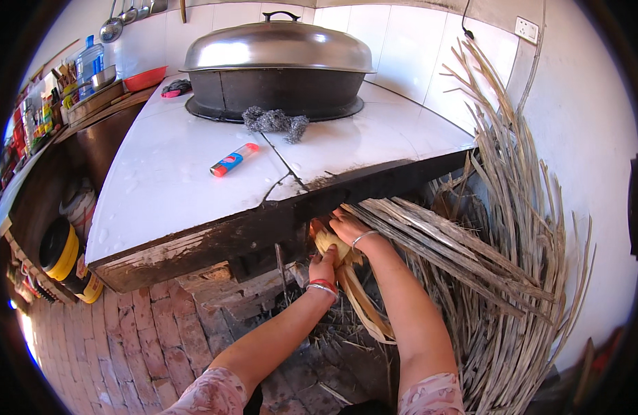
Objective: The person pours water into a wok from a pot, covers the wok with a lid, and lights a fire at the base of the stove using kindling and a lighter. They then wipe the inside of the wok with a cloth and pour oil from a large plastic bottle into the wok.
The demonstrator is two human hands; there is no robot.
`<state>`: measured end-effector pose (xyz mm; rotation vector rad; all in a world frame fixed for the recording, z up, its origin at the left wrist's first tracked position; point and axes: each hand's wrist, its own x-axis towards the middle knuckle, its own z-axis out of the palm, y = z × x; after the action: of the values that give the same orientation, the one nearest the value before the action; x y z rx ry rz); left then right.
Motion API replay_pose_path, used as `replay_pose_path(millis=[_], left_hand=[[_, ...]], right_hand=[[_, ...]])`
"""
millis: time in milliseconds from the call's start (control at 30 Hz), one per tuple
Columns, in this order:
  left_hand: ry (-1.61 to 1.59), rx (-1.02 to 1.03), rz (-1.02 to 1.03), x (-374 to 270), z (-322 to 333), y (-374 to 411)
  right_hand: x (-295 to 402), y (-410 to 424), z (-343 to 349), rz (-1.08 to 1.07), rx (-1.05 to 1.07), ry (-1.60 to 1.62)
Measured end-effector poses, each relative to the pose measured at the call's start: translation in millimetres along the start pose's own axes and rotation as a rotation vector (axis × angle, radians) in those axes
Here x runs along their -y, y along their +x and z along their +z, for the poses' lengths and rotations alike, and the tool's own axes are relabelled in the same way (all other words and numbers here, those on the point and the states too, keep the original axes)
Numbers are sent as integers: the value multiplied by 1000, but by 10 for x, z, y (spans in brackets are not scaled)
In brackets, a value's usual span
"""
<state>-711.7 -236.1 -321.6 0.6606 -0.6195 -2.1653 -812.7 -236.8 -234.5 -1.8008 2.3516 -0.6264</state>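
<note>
Below the edge of a tiled stove, my left hand [324, 267] grips a bunch of dry corn husks [327, 244], whose long ends [365, 306] hang downward. An orange glow shows at the upper end of the husks, by the stove's dark opening. My right hand [348, 226] is just above and to the right, at the husks and beside a bundle of dry stalks [433, 233] that reaches under the edge; its fingertips are partly hidden, so its hold is unclear. A lighter [234, 160] lies on the white tiled top [168, 171].
A lidded metal wok [277, 67] sits in the stove, with steel wool [275, 123] before it. Tall dry stalks [511, 218] lean against the right wall. A black and yellow container [71, 259] stands at left on the brick floor [127, 332].
</note>
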Motion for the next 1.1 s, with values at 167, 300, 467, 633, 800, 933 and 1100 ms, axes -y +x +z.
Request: replay_pose_path(millis=[167,300,467,633,800,933,1100], left_hand=[[-26,-29,-60,-13,25,-99],[-56,-47,-37,5,-26,-93],[-90,-28,-84,36,-71,-66],[-139,15,-77,117,-119,-46],[-170,2,-78,135,-110,-90],[-162,41,-68,150,-103,-125],[-231,99,-78,215,-207,-23]], right_hand=[[-66,20,30,-1,53,-8],[193,-68,-114,123,68,198],[277,-146,-192,158,94,267],[159,-199,-103,113,16,492],[186,-217,-57,130,73,484],[234,-243,-43,114,46,297],[511,-365,-119,113,32,-81]])
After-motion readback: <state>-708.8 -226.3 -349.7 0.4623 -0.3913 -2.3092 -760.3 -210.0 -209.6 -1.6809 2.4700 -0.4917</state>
